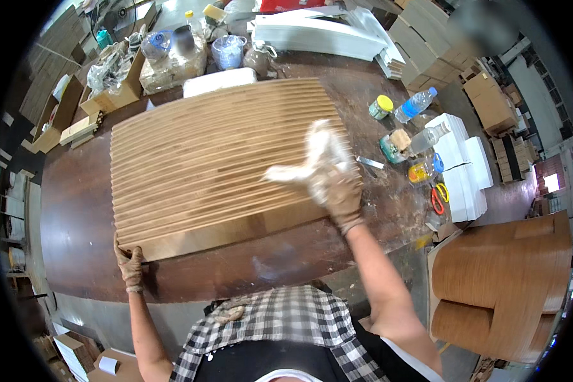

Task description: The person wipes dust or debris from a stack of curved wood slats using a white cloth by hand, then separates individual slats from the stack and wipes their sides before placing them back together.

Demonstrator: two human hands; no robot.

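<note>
A wide wooden panel with a ribbed, grooved top lies on the dark brown worktable. My left hand, in a tan glove, grips the panel's near left corner, its fingers closed round the edge. Over the right end of the ribs, my gloved right hand is closed on a white cloth, which spreads beyond the fingers and touches the panel. Both the cloth and that hand are blurred by motion. A small flat blade-like tool lies just right of the panel.
Right of the panel stand a yellow-lidded jar, a water bottle, a jar of yellow liquid and red-yellow scissors. White boards and a plastic bucket line the far edge. Curved wooden pieces stand at the right.
</note>
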